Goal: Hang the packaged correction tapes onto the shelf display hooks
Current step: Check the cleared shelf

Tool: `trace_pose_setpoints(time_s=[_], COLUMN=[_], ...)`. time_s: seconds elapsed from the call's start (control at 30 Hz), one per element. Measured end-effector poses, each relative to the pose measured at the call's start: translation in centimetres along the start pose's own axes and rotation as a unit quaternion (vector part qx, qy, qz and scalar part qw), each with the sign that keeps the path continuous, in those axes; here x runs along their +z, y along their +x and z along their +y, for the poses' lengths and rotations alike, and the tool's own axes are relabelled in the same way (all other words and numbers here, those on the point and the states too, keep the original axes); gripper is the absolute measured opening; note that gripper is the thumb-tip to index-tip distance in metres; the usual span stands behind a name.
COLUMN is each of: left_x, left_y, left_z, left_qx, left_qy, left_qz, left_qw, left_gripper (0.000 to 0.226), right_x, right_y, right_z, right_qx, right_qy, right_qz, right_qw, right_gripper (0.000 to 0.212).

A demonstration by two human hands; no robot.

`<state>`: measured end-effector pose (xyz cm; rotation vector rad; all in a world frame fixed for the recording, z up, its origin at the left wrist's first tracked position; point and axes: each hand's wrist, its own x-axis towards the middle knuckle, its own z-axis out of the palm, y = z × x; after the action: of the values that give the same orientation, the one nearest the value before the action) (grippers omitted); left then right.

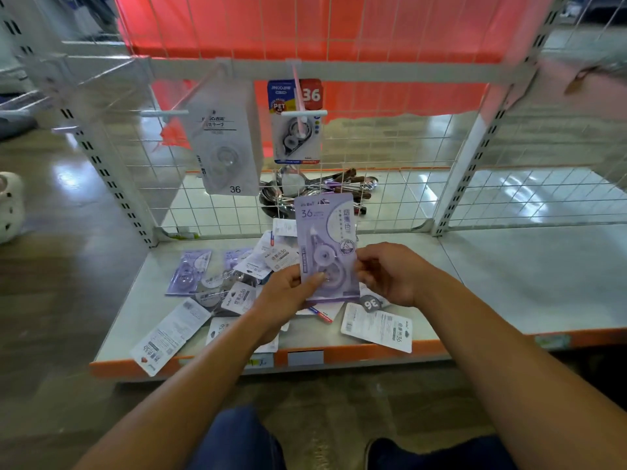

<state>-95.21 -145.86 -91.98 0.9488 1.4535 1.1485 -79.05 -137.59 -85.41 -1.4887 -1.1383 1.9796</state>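
L grip: left hand [288, 290] pinches lavender pack [325, 245] low down, thumb on front, pack upright.
R grip: right hand [386, 273] fingers curl on pack's 3 o'clock edge, steadying.
Pack spot: held above shelf [509, 283], print facing the person.
Hooks: right hook [303, 113] at 12 o'clock w/ blue-red pack [295, 130]; left hook [164, 113] at 11, grey packs [225, 144].
Tip: prob. best to keep top end up, line hole w/ hook tip, slide on level.
Loose stock: pile [217, 286] at 9 o'clock, not yet hung.

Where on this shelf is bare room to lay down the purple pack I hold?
The shelf is bare on its right half, from the white pack by the orange edge to the right upright. The left-centre is crowded with loose packs.
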Motion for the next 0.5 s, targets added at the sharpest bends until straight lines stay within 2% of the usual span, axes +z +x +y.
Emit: trace_pose_setpoints(time_s=[0.07,0.13,0.3,0.5], left_x=[-0.1,-0.1,-0.2,-1.0], left_y=[-0.2,-0.4,-0.7,-1.3], left_z=[0.1,0.1,0.3,0.9], left_qx=[-0.008,-0.011,-0.017,-0.014], left_qy=[-0.028,-0.052,-0.069,-0.062], left_qz=[-0.008,-0.011,-0.005,-0.011], left_qw=[1.000,0.999,0.997,0.998], left_gripper=[0.023,0.024,0.024,0.023], right_x=[-0.2,-0.2,0.2,1.4], right_y=[0.2,0.3,0.0,-0.3], right_z=[0.1,0.2,0.2,-0.2], right_qx=[-0.028,-0.043,-0.081,-0.153], right_qy=[-0.123,-0.169,-0.162,-0.080], right_qz=[0.018,0.019,0.016,-0.007], right_qw=[0.992,0.985,0.983,0.985], right_gripper=[0.009,0.008,0.008,0.013])
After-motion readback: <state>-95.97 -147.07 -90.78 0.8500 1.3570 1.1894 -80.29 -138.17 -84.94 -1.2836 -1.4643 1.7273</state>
